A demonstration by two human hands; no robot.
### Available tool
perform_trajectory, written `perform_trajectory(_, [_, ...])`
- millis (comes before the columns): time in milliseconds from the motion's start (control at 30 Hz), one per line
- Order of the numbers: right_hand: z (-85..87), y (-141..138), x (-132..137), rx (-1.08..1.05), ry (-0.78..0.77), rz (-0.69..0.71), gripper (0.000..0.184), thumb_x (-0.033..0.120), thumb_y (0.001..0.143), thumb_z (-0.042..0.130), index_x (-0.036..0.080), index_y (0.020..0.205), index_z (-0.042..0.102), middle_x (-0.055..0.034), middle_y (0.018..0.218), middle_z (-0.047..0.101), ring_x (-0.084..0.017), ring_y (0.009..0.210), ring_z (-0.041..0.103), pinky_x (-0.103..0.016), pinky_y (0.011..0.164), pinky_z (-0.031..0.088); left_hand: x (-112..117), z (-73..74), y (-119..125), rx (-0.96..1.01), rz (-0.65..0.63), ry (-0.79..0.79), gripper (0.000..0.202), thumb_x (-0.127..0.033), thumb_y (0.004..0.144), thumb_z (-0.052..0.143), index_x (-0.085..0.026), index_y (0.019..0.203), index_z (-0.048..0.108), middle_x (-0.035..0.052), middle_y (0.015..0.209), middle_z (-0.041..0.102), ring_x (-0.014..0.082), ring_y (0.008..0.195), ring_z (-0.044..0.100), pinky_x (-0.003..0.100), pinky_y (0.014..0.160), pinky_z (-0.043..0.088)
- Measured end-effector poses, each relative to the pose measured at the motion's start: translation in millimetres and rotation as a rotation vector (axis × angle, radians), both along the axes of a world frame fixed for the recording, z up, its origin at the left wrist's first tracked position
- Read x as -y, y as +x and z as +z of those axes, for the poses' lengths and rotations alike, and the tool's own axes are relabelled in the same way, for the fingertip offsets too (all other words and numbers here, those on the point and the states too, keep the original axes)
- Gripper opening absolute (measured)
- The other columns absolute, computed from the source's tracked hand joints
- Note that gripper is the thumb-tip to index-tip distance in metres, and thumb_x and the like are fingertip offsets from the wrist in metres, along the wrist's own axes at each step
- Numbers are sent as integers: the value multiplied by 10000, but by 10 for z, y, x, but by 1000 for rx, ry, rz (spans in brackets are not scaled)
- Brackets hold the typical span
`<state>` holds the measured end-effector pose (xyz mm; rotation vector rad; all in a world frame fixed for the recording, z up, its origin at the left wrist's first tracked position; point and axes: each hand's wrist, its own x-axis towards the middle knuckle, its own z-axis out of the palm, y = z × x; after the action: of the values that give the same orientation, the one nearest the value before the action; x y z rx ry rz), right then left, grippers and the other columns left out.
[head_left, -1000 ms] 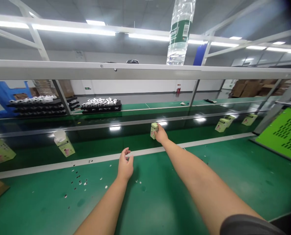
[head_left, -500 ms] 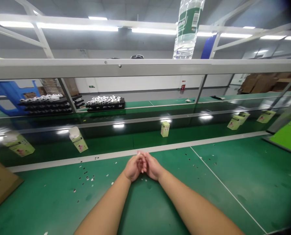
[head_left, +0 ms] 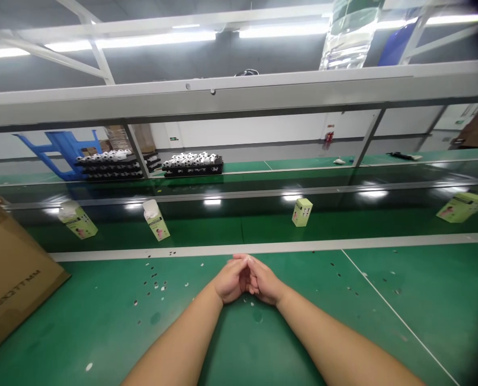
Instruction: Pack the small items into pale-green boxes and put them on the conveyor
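Head view swings, bringing the cardboard carton (head_left: 9, 273) further in at 9 o'clock; left hand (head_left: 233, 280) and right hand (head_left: 265, 281) clasped together, holding nothing, above the green bench mat (head_left: 424, 300), small green box (head_left: 302, 212) on the conveyor belt (head_left: 207, 228) at 1 o'clock.

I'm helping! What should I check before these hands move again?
1. Left hand and right hand free? Ok: they are clasped together, with nothing showing in them.
2. Small green-and-white box upright? Ok: it stands on the green belt, beyond the white strip.
3. Small white and dark bits away from the hands? Not ok: they lie scattered on the green bench close by.
4. What those bits are? Cannot tell: they are too small.
5. Cardboard box apart from the hands? Ok: it sits far left.
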<state>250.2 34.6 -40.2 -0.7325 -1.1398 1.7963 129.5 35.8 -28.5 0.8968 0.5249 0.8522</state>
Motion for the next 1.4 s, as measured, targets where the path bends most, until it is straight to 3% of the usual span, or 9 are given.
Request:
perform_trajectory(633, [-34,7,-28,-40,10,19,599,601,858,544,135,1235,546,111,353,362,-59,289,289,-153,315,265,49,10,28,-18,67,10,489,-533,855,558,-82,682,635,79,526,605,149,455,593,231,462,460])
perform_trajectory(800, [-25,6,-42,68,155,3,583,622,884,479,174,1253,543,-6,662,632,-76,418,470,-190,395,377,4,4,-14,-68,44,71,446,-535,840,563,-106,736,623,65,571,608,146,503,589,250,514,466])
perform_trajectory(867, [-13,5,-50,136,343,-62,547,593,903,467,209,1288,522,-88,1062,658,-146,767,640,-253,622,523,-122,44,-150,-191,259,161,404,-515,837,561,-127,729,601,60,630,614,150,577,601,276,589,493])
perform_trajectory(933, [-6,3,-58,215,489,-145,501,536,927,455,238,1328,484,-98,1318,533,-208,1122,572,-333,889,513,-309,130,-407,-422,742,241,363,-493,846,533,-151,734,574,59,717,620,169,686,621,317,700,517])
perform_trajectory(1000, [-3,-2,-60,298,535,-185,450,475,944,441,247,1331,469,-98,1375,475,-225,1216,510,-388,990,466,-507,261,-764,-669,1238,232,285,-450,838,546,-167,866,566,82,895,627,213,883,628,372,849,496])
perform_trajectory(1100, [17,-15,-41,363,567,-150,378,397,940,457,247,1284,500,-101,1349,478,-217,1144,551,-406,983,474,-745,496,-1305,-800,1508,194,435,-401,823,578,-182,1177,452,158,1317,450,278,1280,419,441,1079,325])
perform_trajectory(1167, [43,-21,-19,379,604,-123,346,360,929,475,245,1252,525,-98,1322,493,-212,1094,574,-400,958,493,-863,626,-1545,-851,1559,187,549,-413,803,610,-177,1252,400,183,1429,326,302,1387,271,446,1128,246])
perform_trajectory(1233, [65,-24,-4,393,618,-123,332,342,921,487,242,1233,539,-95,1280,524,-211,1056,591,-397,934,508,-963,708,-1645,-865,1493,201,518,-424,808,607,-171,1227,436,182,1380,406,309,1343,356,438,1087,315])
perform_trajectory(1400, [43,-25,-33,407,586,-186,351,383,933,467,238,1243,538,-93,1253,565,-213,1044,606,-408,944,504,-1067,720,-1346,-809,1213,298,278,-417,890,448,-171,919,574,65,797,627,219,792,626,328,719,507])
